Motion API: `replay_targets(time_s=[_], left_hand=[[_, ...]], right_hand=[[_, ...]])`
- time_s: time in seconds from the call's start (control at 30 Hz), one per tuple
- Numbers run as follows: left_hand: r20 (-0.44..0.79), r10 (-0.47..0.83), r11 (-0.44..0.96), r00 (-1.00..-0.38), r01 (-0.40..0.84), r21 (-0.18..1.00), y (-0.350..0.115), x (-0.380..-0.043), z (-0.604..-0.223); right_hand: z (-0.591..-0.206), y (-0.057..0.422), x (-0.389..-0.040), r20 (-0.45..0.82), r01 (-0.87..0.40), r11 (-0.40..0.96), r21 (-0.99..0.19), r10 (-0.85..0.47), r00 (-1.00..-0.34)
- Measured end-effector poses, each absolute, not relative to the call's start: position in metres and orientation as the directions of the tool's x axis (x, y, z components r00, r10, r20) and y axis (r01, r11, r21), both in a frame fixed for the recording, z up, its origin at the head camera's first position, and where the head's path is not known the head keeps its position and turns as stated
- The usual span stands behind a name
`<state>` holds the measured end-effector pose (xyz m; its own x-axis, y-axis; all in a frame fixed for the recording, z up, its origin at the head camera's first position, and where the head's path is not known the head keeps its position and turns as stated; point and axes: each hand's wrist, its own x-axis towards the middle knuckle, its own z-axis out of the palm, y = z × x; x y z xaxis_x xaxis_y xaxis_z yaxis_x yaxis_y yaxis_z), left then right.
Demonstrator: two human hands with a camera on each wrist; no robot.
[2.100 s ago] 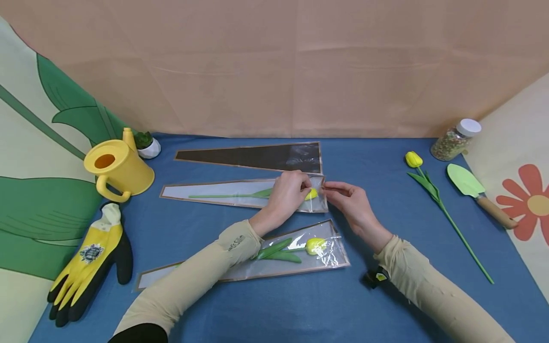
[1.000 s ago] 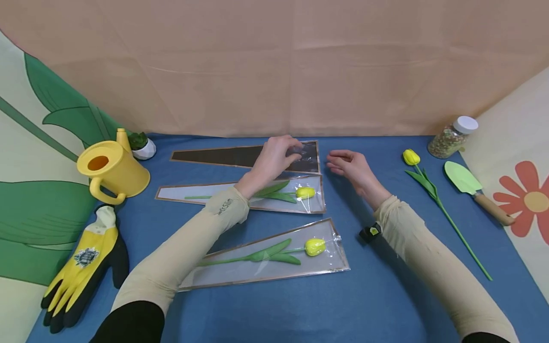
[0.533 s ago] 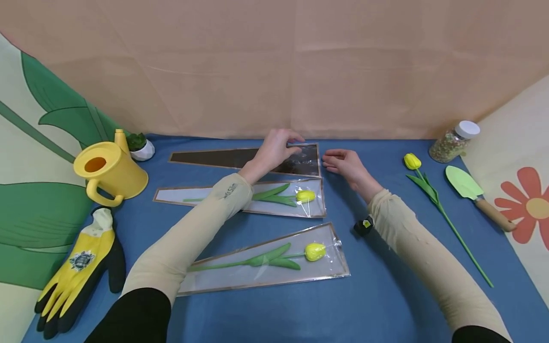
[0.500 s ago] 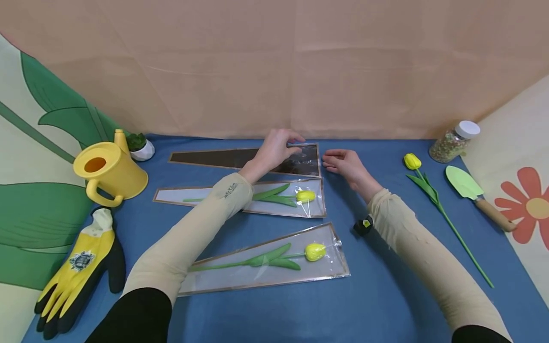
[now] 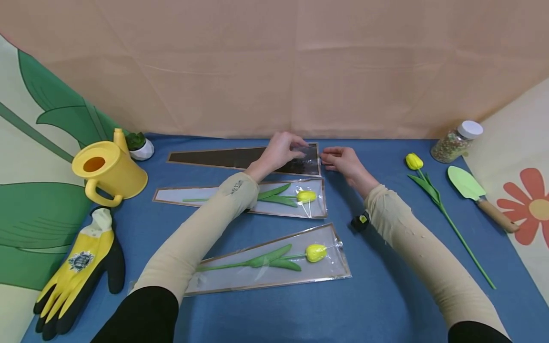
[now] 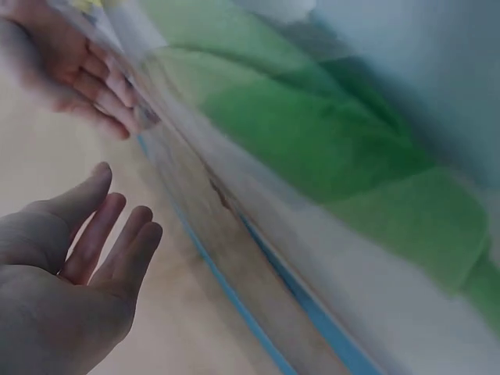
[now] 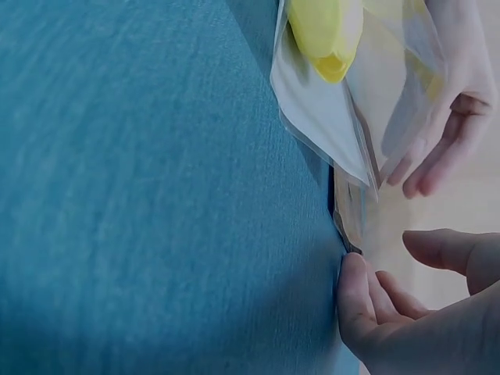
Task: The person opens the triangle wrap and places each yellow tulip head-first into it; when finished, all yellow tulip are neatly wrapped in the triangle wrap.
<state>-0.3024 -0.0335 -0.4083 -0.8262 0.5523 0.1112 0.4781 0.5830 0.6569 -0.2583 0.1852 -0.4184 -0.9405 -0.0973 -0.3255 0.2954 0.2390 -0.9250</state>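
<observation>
At the back, a dark tapered flower sleeve [image 5: 206, 156] of clear film with a brown border lies flat, its wide end to the right. My left hand [image 5: 279, 151] hovers over that wide end, fingers loosely bent and thumb apart. At the right edge of the sleeve is my right hand [image 5: 345, 164]; in the right wrist view a fingertip [image 7: 355, 269] meets the corner while the thumb stands away. A white-backed sleeve [image 5: 319, 209] with a yellow tulip [image 5: 306, 196] lies in the middle. Nearer is a larger white-backed sleeve [image 5: 334, 274] holding another tulip [image 5: 316, 253].
On the right lie a loose yellow tulip [image 5: 446, 214], a green trowel [image 5: 467, 183] and a white-lidded jar [image 5: 453, 143]. A yellow watering can [image 5: 128, 169], a small potted plant [image 5: 141, 148] and a yellow-black glove [image 5: 81, 267] are on the left. A wall stands behind the blue cloth.
Both hands have left the middle sleeve's wide end and moved back to the dark sleeve. In the last half second the left hand has shifted slightly right, the right hand slightly left.
</observation>
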Motion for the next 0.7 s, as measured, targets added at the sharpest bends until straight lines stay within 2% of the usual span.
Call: replay_targets(time_s=[0.33, 0.7], left_hand=[[0.026, 0.524, 0.616, -0.851, 0.400, 0.678, -0.0338, -0.2998, -0.4171], [0.019, 0.509, 0.659, -0.861, 0.403, 0.635, -0.0279, -0.2970, -0.4192]], right_hand=[[-0.4179, 0.1823, -0.2593, -0.327, 0.296, 0.243, -0.924, -0.100, -0.940], [-0.4160, 0.1801, -0.2580, -0.329, 0.304, 0.200, -0.931, -0.102, -0.939]])
